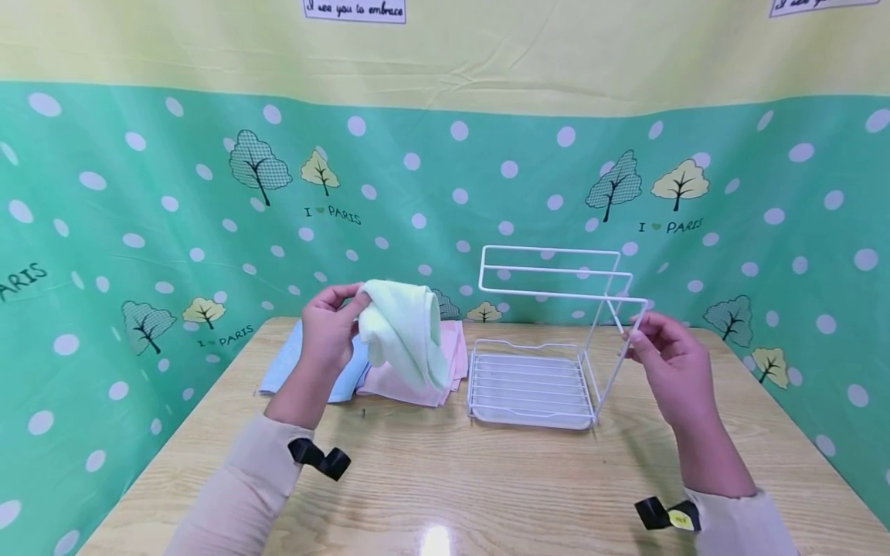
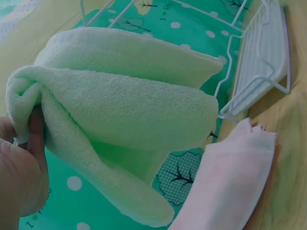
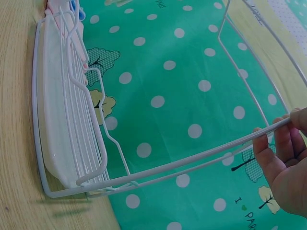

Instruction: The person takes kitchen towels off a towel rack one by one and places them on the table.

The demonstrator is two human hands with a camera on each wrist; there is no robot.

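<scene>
A folded pale green towel hangs from my left hand, pinched at its upper left corner between thumb and fingers. In the left wrist view the towel droops in loose folds above the table. My right hand holds the right upright of a white wire rack, thumb in front and fingers behind. The right wrist view shows the fingers around that wire. Down at the rack's base, a wire shelf lies over a white tray.
Left of the rack, a pink towel lies on the wooden table, partly behind the green one. A blue towel is farther left, partly behind my left hand. A green dotted curtain hangs behind the table.
</scene>
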